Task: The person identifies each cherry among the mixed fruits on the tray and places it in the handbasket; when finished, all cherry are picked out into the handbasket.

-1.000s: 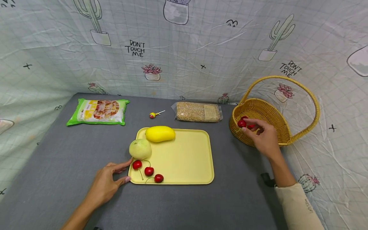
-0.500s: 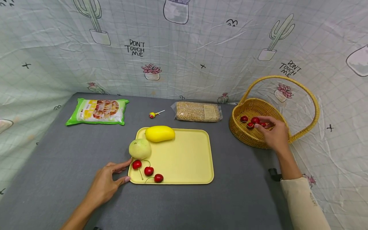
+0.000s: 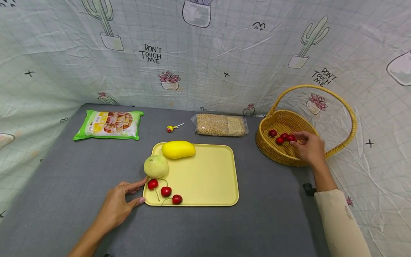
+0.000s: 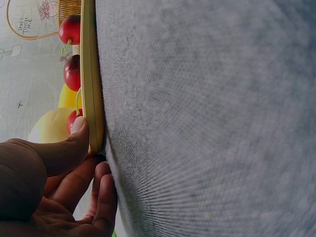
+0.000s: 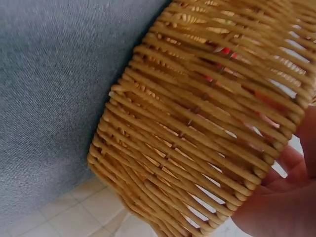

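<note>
My left hand rests against the left edge of the yellow tray, thumb and forefinger touching the rim apart from each other. Close to those fingers, three red cherries with stems lie on the tray, one being the middle cherry. A pale green round fruit and a yellow mango sit behind them. My right hand reaches inside the wicker basket, thumb and forefinger pinching a cherry beside several others. In the right wrist view the basket wall mostly hides the cherries.
Along the back of the grey table lie a green-edged food packet, a lollipop and a clear bag of yellow grains. The basket's tall handle arches on the right. A printed cloth hangs behind.
My right hand has moved right inside the basket, from its left rim. The cherry it pinched half a second ago now lies among the others. My left hand and the tray stay put.
</note>
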Tool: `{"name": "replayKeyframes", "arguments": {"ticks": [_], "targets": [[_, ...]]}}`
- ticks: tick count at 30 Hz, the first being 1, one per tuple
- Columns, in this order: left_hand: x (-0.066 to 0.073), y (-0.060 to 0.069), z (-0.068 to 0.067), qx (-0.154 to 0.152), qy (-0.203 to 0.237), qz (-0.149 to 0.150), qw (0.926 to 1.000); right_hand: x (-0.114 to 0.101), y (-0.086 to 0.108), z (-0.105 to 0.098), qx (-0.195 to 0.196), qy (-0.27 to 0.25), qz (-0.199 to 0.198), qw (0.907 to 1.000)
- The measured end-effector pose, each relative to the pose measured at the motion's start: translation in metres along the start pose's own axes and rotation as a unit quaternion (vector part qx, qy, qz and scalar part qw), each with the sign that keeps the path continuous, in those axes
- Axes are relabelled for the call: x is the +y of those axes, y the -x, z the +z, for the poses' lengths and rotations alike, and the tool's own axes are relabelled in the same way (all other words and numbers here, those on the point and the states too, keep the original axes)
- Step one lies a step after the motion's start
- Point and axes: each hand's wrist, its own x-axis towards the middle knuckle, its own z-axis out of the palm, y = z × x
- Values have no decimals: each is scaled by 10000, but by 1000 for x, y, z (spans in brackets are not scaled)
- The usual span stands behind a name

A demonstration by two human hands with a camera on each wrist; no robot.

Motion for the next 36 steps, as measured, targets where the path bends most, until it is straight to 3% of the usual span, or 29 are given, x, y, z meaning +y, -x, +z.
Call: {"name": "replayKeyframes", "arguments": {"ticks": [7, 16, 25, 30, 36], "targets": [[0, 1, 0, 59, -5, 55, 10000, 8, -12, 5, -556, 249, 262, 9978], [-1, 3, 1, 75, -20, 31, 10000, 11, -22, 10, -791, 377, 149, 9960], [-2, 3, 1, 94, -59, 42, 9999, 15, -28, 15, -850, 569, 275, 9944], [0, 2, 1, 70, -40, 25, 10000, 14, -24, 12, -834, 416, 300, 9952], [1, 1, 1, 38, -26, -3, 10000, 7, -18, 6, -490, 259, 250, 9981]]}}
